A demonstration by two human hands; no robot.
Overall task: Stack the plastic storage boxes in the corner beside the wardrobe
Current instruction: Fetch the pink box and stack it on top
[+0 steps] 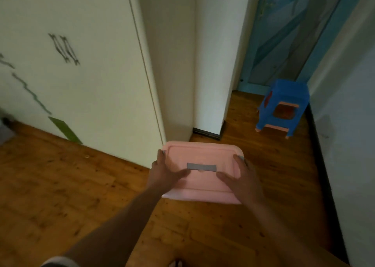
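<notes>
A pink plastic storage box (203, 155) with a grey handle (201, 167) set in its lid is in the lower middle of the view, just off the corner of the white wardrobe (91, 84). My left hand (162, 172) grips its left side, thumb lying on the lid and fingers over the edge. My right hand (242, 178) grips the right side the same way. The box's underside is hidden, so I cannot tell whether it touches the wooden floor (60, 185). No other storage box is in view.
A narrow recess (205, 128) lies between the wardrobe side and a white wall. A blue plastic stool (284, 98) stands at the back right before a blue door (288, 33). A dark skirting board (322, 155) runs along the right wall.
</notes>
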